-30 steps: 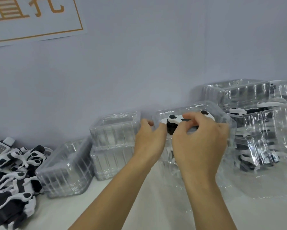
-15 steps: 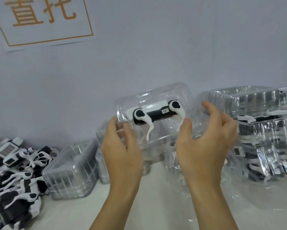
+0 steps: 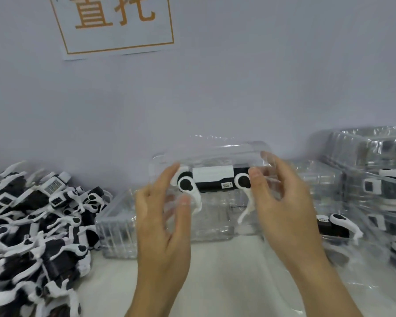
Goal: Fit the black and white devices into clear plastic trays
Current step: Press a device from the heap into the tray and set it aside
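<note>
I hold a clear plastic tray (image 3: 215, 152) up above the table between both hands. A black and white device (image 3: 213, 180) sits inside it, its two white arms hanging down and a small label facing me. My left hand (image 3: 162, 223) grips the tray's left end, thumb in front and fingers behind. At the right end, my right hand (image 3: 286, 202) pinches the tray, thumb next to the device's round right end and fingertips behind the clear wall.
A heap of loose black and white devices (image 3: 32, 227) fills the table's left side. Empty clear trays (image 3: 117, 227) stand behind my left hand. Stacked trays with devices (image 3: 375, 184) crowd the right. A sign (image 3: 117, 24) hangs on the wall.
The tray with the device rose off the table and tipped so the device faces me. My left hand shifted to the tray's left end, my right to its right end.
</note>
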{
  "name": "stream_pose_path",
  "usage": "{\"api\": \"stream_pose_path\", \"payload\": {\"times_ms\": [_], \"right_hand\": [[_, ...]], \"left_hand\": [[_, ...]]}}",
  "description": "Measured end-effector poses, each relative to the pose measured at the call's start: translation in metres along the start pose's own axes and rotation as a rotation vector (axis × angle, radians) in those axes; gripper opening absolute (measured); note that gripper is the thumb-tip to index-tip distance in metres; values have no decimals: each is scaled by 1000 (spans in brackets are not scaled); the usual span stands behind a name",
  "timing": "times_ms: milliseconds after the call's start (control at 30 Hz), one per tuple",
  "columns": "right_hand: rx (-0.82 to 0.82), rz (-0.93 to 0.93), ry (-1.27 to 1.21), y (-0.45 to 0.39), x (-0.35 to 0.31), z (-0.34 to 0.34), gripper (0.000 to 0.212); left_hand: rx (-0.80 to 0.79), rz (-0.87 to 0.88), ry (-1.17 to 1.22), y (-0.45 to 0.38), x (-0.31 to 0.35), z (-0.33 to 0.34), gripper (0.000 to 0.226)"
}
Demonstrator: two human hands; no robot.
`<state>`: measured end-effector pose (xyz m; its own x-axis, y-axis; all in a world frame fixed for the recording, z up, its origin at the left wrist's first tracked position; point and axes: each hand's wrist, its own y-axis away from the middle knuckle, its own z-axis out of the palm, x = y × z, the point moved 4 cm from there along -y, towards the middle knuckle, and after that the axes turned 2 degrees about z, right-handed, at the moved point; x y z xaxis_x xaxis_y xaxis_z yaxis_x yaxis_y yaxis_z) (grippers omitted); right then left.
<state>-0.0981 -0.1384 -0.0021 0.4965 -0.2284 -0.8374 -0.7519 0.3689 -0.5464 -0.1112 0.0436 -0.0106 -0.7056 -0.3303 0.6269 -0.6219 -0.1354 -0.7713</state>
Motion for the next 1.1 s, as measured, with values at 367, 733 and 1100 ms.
{"api": "stream_pose_path", "payload": {"times_ms": [367,733,1100], "right_hand": [[-43,5,-26,-1,3,2,15],[-192,22,-191,7,0,20,21],[-253,-180,-5,17,1,41,37]], "left_hand": [[-329,-6,-248,2,-27,-9,86],[-32,-527,822,6,-55,-1,88],[-111,-779,1206,15,-54,17,91]]}}
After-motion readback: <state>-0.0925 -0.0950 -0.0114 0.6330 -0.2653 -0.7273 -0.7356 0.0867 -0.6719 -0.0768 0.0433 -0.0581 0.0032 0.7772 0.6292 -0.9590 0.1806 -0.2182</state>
